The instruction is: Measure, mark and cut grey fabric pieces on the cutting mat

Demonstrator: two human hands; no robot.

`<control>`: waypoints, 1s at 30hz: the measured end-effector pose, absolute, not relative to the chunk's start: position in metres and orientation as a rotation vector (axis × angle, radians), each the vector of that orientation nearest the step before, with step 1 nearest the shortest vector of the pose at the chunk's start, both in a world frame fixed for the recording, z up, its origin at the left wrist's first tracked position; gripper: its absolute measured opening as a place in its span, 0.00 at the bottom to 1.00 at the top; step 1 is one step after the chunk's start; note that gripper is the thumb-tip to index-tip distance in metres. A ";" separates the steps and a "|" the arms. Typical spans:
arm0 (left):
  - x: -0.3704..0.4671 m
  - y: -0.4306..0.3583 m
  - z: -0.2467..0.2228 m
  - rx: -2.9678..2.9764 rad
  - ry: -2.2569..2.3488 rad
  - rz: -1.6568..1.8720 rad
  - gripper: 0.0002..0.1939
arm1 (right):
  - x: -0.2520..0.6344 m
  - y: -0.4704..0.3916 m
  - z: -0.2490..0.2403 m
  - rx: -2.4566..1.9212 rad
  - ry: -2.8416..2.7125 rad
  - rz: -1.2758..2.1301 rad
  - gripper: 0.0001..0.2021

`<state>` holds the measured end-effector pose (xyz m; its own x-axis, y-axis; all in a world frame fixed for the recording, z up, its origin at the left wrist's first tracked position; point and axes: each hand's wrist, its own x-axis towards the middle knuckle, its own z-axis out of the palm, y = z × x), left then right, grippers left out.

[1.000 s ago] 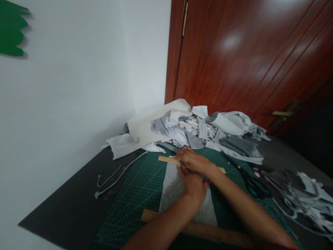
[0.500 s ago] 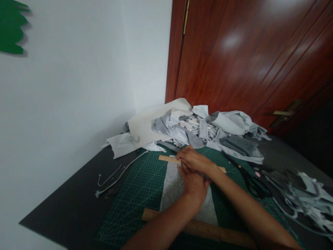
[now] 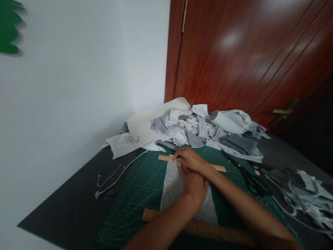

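Right hand, grip not determinable, has shifted left along the far wooden ruler, exposing more right end; left hand, apparently spread open, presses grey cloth on cutting mat.

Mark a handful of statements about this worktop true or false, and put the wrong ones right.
1. The gray cloth lies over the green cutting mat. True.
2. The scissors lie to the left of the cloth. False: the black scissors lie to its right.
3. The right hand is farther forward than the left hand. True.
4. Only one wooden strip is in view. False: there are two, the far strip and the near strip.
5. The fabric pile lies beyond both hands. True.
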<state>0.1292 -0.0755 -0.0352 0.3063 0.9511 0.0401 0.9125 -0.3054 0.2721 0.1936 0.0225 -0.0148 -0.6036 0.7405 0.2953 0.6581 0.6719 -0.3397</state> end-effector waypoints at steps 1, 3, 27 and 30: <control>0.129 -0.075 -0.035 2.363 1.698 0.304 0.35 | 0.192 0.022 -0.015 -1.124 -2.477 0.233 0.06; 0.128 -0.076 -0.034 2.352 1.664 0.323 0.35 | 0.189 0.022 -0.015 -1.152 -2.483 0.173 0.07; 0.128 -0.076 -0.035 2.372 1.708 0.367 0.35 | 0.192 0.018 -0.006 -1.110 -2.605 0.064 0.10; 0.129 -0.077 -0.037 2.404 1.734 0.338 0.37 | 0.199 0.015 -0.002 -1.113 -2.612 0.110 0.08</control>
<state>0.1287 -0.0768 -0.0370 0.3030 0.9488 0.0896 0.9130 -0.3159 0.2580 0.1987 0.0155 -0.0020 -0.6554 0.7153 0.2424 0.6924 0.6972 -0.1854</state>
